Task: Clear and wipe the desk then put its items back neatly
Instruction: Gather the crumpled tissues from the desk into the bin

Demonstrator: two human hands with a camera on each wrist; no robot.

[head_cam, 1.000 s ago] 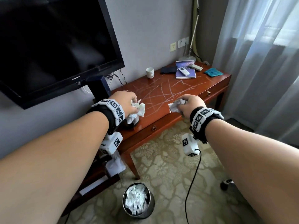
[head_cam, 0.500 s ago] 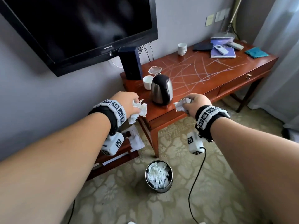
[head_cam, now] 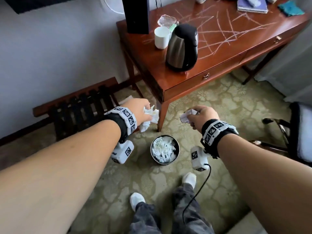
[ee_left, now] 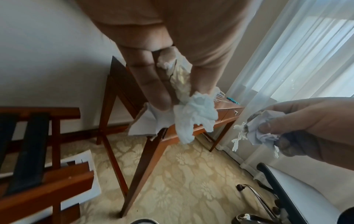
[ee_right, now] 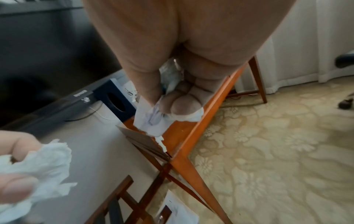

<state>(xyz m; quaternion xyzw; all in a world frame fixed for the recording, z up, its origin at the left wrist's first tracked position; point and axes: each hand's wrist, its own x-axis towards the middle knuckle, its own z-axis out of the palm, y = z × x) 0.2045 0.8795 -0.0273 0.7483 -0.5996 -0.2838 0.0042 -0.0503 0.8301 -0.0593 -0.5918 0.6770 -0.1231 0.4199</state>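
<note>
White crumpled tissue (head_cam: 150, 118) fills the left hand (head_cam: 139, 110), whose fingers (ee_left: 153, 84) are clamped around it; the wad hangs lengthwise down out of the fist, its loose end pointing at the floor. A second, smaller wad (head_cam: 187, 116) is pinched tight in the right hand (head_cam: 203, 115), bunched into a rough ball with no clear long axis, only a thin torn strip dangling below it in the right wrist view. Both hands hover apart over the carpet (head_cam: 219, 115), just beyond the near left corner of the desk (head_cam: 177, 85) and on either side of the round metal bin (head_cam: 165, 150), which stands on the floor nearer the person and is heaped with white tissue. A second ago both hands held their tissues up at the desk's front edge; since then they have dropped below the desktop and the view has tipped down, bringing the bin between the wrists. On the desk sit a kettle (head_cam: 182, 48), a white cup (head_cam: 161, 37) to its left, and pale scribbled lines (head_cam: 222, 29) across the wood, with a notebook (head_cam: 252, 5) and a teal cloth (head_cam: 291, 8) at the far right
</note>
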